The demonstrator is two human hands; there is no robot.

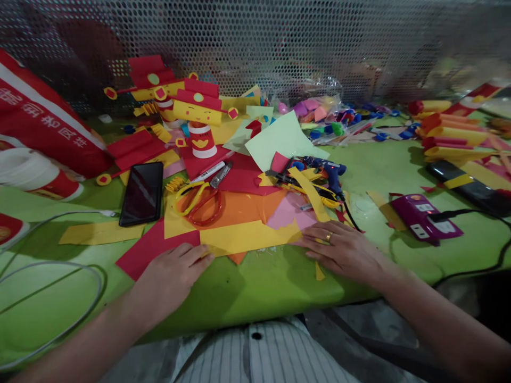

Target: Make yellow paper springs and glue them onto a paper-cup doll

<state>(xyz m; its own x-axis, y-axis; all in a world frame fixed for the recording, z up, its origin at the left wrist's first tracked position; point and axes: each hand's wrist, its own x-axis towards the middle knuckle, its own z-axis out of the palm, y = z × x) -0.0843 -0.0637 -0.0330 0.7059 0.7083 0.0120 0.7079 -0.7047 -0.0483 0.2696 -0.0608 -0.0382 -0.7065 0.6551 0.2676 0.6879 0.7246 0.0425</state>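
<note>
A long yellow paper strip (251, 238) with a jagged right part lies across loose coloured sheets in front of me. My left hand (170, 276) has its fingers and thumb closed on the strip's left end. Beside the right end, my right hand (343, 250) lies flat, fingers stretched out and a ring on one. Just beyond the strip are red-and-yellow-handled scissors (203, 205), orange paper (235, 205) and pink paper (289, 210). Under my left wrist side is a red paper sheet (146, 250). Another narrow yellow strip (311, 191) slants down toward my right hand.
A black phone (141, 194), a marker (208, 172) and a blue glue gun (329, 173) lie farther back. Paper-cup figures (202, 122) stand behind. A purple power socket (425, 218) with a cord is at right, a white cable (98, 282) at left.
</note>
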